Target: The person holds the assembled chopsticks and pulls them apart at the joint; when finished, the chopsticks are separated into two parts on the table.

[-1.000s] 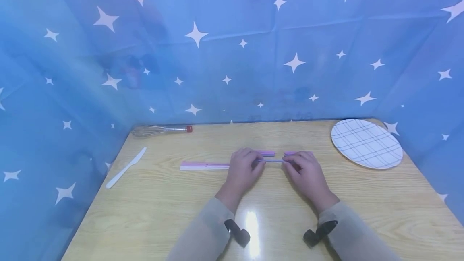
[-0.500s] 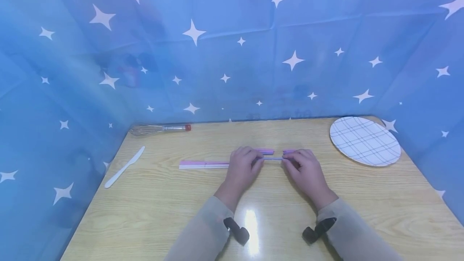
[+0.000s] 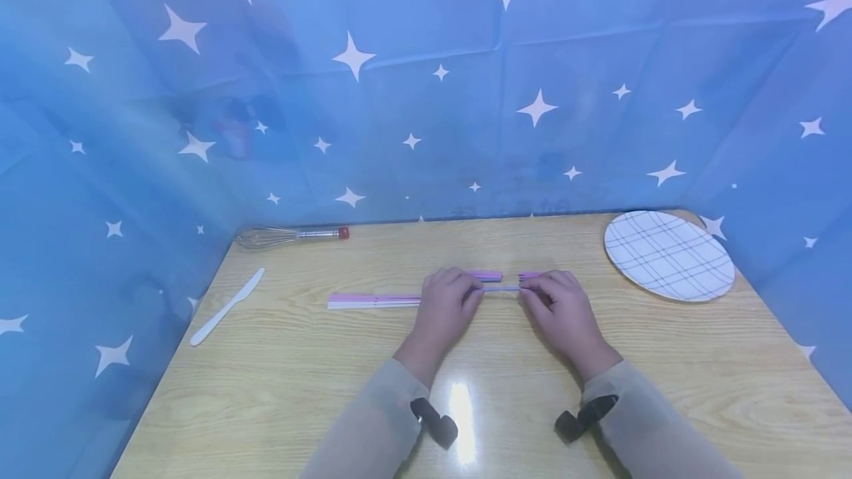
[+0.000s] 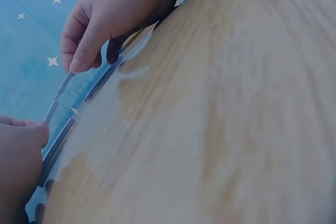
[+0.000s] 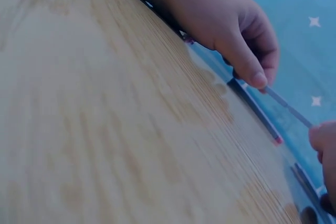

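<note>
Between my two hands is a slim bluish chopstick (image 3: 501, 289), made of two pieces that meet at a narrow joint (image 4: 58, 98). My left hand (image 3: 447, 309) pinches its left end between thumb and fingers. The right end is pinched by my right hand (image 3: 562, 316). Just behind the hands lie pink and purple chopstick pieces (image 3: 487, 276), with others (image 3: 530, 275) partly hidden by the right hand. Pink and white chopsticks (image 3: 373, 301) extend left along the table, their right ends covered by the left hand.
A whisk (image 3: 293, 236) with a red-tipped handle lies at the back left. In front of it is a white knife (image 3: 228, 307). A white checked plate (image 3: 668, 256) stands at the back right of the wooden table (image 3: 279, 405). Blue star-patterned cloth (image 3: 413, 94) surrounds the table.
The head view has shifted slightly, so the scene sits a little higher and further left. Both hands keep their pinch on the chopstick, with hardly any movement.
</note>
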The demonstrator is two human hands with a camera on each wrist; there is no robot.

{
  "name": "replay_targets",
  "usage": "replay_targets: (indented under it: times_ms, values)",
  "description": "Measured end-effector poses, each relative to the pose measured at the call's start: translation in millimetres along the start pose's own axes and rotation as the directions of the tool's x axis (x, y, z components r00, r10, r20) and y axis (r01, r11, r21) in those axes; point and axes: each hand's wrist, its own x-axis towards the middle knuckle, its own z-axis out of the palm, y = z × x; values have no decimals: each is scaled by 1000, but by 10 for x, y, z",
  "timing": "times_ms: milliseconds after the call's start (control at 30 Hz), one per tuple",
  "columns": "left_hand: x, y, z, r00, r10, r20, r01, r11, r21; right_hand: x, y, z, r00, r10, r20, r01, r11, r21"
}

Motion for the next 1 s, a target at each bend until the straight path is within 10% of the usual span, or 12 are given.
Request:
replay_targets:
  times_ms: [1000]
  values:
    - [49, -33, 88, 992, 1, -125, 9, 997, 79, 37, 224, -119, 999, -30, -17, 28, 995, -92]
